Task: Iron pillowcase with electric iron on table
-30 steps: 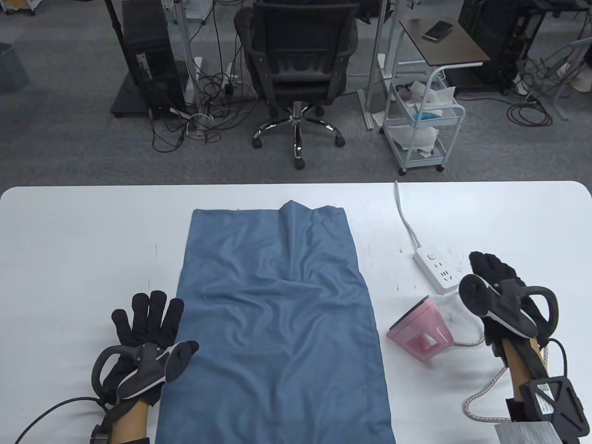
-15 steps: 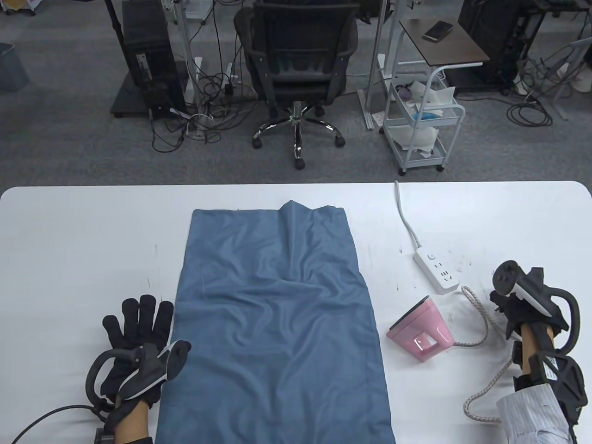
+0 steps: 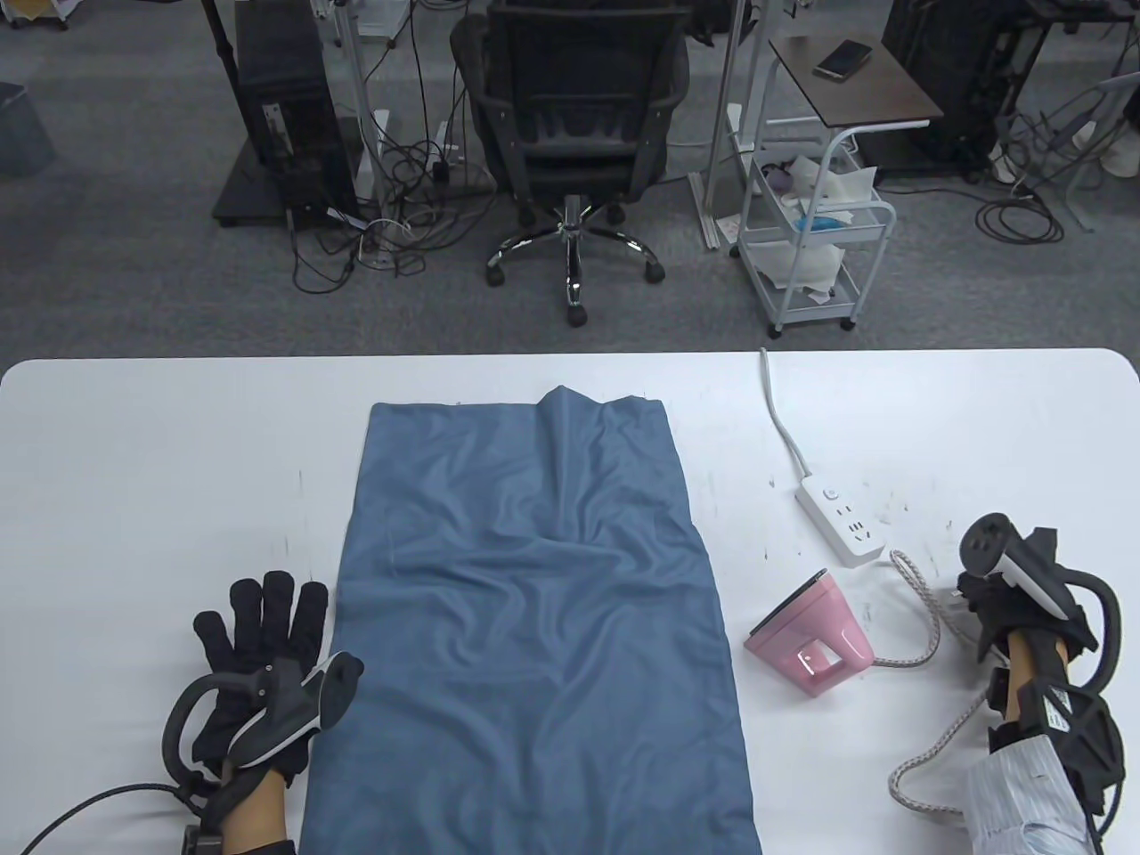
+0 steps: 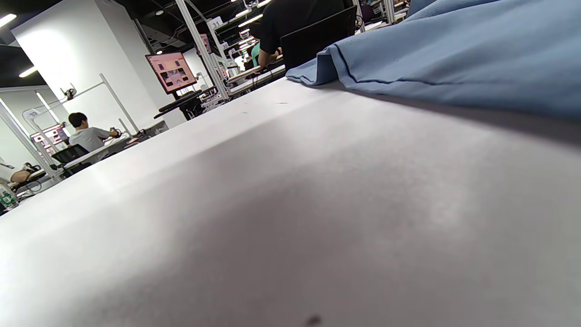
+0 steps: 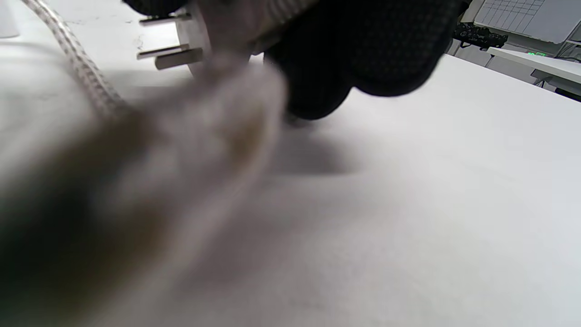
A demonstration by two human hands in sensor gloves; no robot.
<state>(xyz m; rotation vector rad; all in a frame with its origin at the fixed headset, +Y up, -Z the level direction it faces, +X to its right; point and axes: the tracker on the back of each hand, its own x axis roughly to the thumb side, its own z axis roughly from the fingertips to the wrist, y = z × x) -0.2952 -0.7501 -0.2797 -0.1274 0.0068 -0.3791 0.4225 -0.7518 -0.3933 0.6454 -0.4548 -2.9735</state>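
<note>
the right hand (image 3: 1015,606) has its gloved fingers (image 5: 363,50) curled around the iron's plug (image 5: 181,41), whose metal prongs stick out bare in the right wrist view; the woven cord (image 3: 926,606) loops from there across the white table (image 3: 178,463) to the pink iron (image 3: 809,643), which lies tipped on its side, just right of the pillowcase and near the white power strip (image 3: 842,521). the plug sits apart from the strip. the left hand (image 3: 258,650) lies flat on the table with fingers (image 3: 267,601) spread and holding nothing, its thumb side at the left edge of the blue pillowcase (image 3: 534,606). the pillowcase is spread lengthwise down the middle of the table, rumpled, with a raised fold running in from its far edge.
</note>
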